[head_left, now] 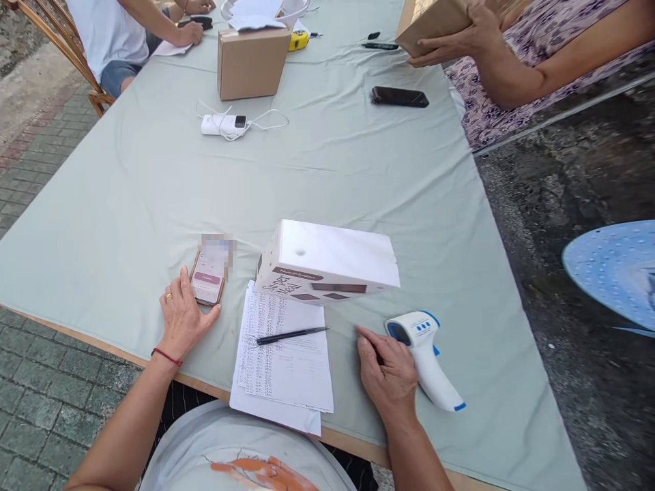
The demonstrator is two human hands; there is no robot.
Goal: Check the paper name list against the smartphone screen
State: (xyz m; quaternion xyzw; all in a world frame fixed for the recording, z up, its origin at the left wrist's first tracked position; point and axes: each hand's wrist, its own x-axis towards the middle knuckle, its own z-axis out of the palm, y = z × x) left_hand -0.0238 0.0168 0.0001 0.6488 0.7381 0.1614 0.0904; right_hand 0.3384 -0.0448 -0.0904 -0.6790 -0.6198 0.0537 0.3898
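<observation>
My left hand lies on the cloth with its fingers stretched out along the near left side of a smartphone, whose lit screen is partly blurred. My right hand rests on the cloth, index finger extended and the other fingers partly curled, holding nothing I can see. Just right of it, close against the knuckles, lies a white and blue infrared thermometer. Between my hands are printed sheets of paper with a black pen across them. A white printed box stands behind the sheets, covering their far edge.
Farther off are a white device with a cable, a cardboard box, a yellow object and a dark phone-like object. One person's hands hold another carton; another person sits far left. A blue dotted board is at right.
</observation>
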